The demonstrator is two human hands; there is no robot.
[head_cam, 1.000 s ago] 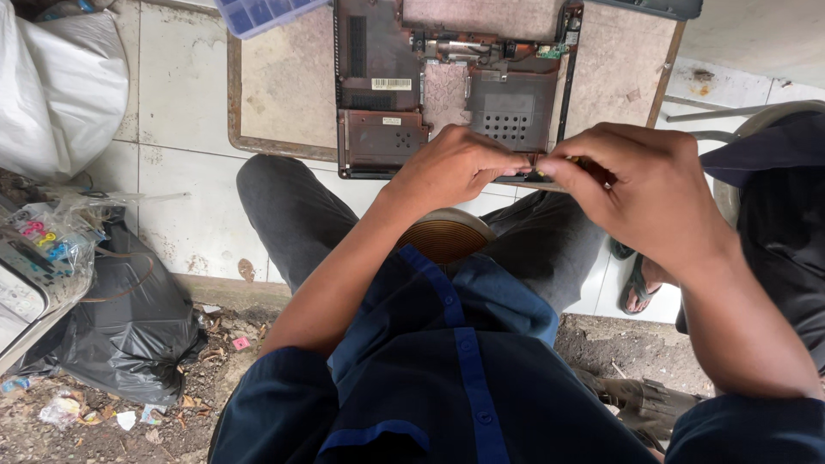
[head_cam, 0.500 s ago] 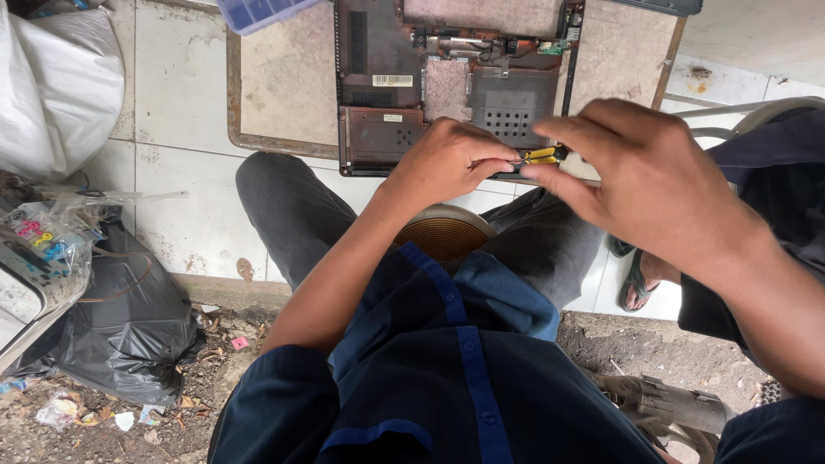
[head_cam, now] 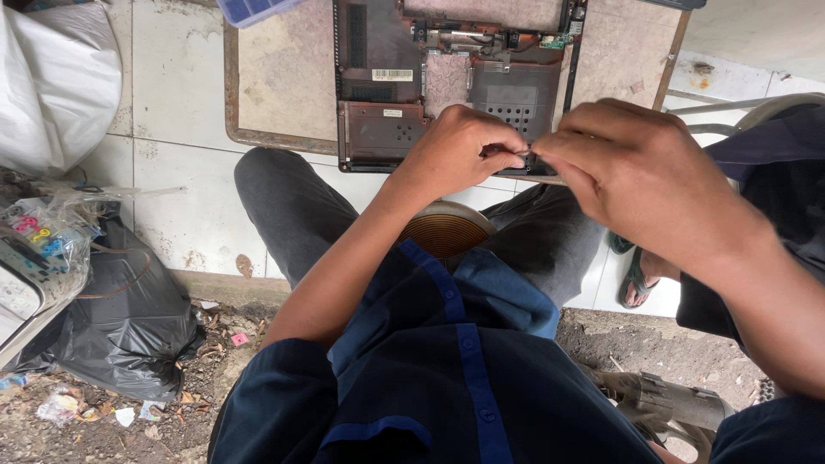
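Two sets of fingertips: I see them meeting at centre frame, pinched together on something small I cannot make out.
Left hand (head_cam: pixel 460 150): curled, its thumb and forefinger closed on that small part at the laptop's near edge.
Right hand (head_cam: pixel 640 176): fingers drawn together, tips touching the left hand's.
Opened laptop base (head_cam: pixel 404 82): upper centre, on a worn board (head_cam: pixel 284 77) resting over my knees.
Step, as I judge it: working a small part loose at the near edge.
Next move calls for: a steady pinch and a gentle pull.
Change from half a second ago: my right hand sits lower and closer in; the small yellowish piece is now hidden.
Surroundings: black bag (head_cam: pixel 120 318) lower left, white bag (head_cam: pixel 56 82) upper left.
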